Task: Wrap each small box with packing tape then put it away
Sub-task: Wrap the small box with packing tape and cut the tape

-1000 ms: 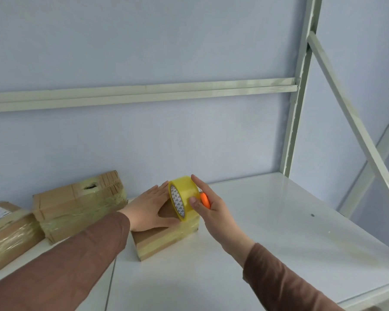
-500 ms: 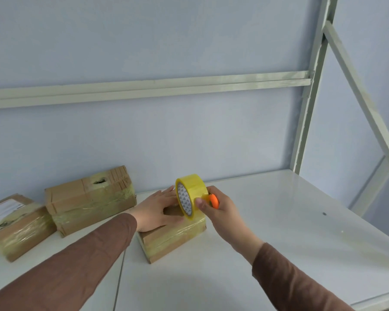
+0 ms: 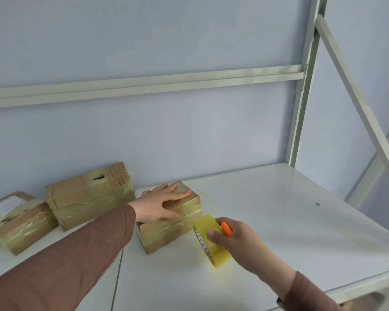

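Where the orange tool [image 3: 226, 229] sits behind the right hand [image 3: 240, 241], only its rounded tip shows, and its kind cannot be told. That hand grips a glossy yellow tape roll [image 3: 211, 241] just beside the small cardboard box [image 3: 177, 223] on the white shelf [image 3: 279, 209]. The left hand [image 3: 162, 204] lies flat, fingers spread, on the box's tape-slick top.

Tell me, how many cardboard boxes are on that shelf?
3. One box lies under the left hand, a bigger box sits left of it, and another box lies at the left edge, partly cut off.
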